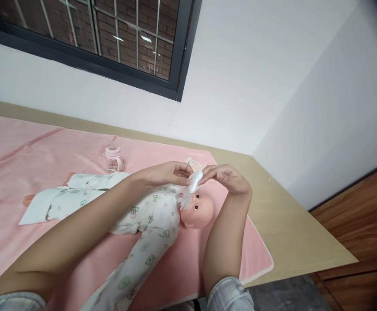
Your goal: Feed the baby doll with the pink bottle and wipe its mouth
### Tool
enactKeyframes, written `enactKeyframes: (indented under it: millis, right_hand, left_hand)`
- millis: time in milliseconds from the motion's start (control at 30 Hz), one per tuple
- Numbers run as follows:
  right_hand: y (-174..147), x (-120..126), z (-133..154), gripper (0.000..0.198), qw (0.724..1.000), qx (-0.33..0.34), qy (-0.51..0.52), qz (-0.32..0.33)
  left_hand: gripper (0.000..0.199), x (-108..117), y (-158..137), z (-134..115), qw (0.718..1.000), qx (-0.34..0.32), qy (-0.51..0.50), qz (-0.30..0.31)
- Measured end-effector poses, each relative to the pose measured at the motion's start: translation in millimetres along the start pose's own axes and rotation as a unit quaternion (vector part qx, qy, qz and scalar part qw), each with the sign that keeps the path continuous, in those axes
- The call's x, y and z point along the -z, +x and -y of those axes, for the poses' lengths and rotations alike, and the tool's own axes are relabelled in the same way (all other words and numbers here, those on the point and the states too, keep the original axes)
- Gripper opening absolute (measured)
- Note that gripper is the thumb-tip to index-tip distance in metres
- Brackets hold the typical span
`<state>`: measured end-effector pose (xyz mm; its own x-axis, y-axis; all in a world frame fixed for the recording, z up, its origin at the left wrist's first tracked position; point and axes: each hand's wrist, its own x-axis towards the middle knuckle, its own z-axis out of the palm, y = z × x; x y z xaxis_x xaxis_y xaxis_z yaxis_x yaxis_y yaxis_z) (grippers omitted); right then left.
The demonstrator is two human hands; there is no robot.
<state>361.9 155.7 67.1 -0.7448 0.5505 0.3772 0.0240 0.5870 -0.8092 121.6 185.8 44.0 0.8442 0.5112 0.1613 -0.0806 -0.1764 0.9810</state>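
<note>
A baby doll point(199, 214) lies on its back in white pyjamas point(158, 207) with a green bear print, its head toward the right. Just above its face, a small folded white tissue point(195, 180) is pinched between the fingertips of my left hand point(170, 173) and my right hand point(229, 178). Something white and ruffled point(184, 200) lies at the doll's chin and neck. Behind my hands shows part of a small printed packet point(193, 164), mostly hidden. My left forearm crosses over the doll's body.
Under the doll spreads a pink blanket point(39, 151) on a tan tabletop point(282, 220). A pink baby bottle point(113, 157) with handles stands beyond the doll's legs. The back is bounded by a white wall point(227, 86) and a barred window point(126, 39); wooden panelling point(363, 220) is at right.
</note>
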Motion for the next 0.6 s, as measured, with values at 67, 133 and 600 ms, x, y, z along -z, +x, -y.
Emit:
enactKeyframes:
  millis: [67, 133, 600]
  right_hand:
    - [0, -3, 11, 0.039, 0.999, -0.007, -0.03, 0.013]
    - [0, -6, 20, 0.036, 0.998, -0.024, -0.055, 0.005]
    - [19, -43, 53, 0.023, 0.966, -0.143, -0.19, -0.098]
  left_hand:
    - [0.025, 1, -7, -2, 1.0, 0.014, -0.025, 0.005]
    - [0.028, 0, -13, -3, 0.999, 0.021, -0.038, 0.004]
    - [0.021, 3, -48, -29, 0.978, -0.02, 0.183, -0.098]
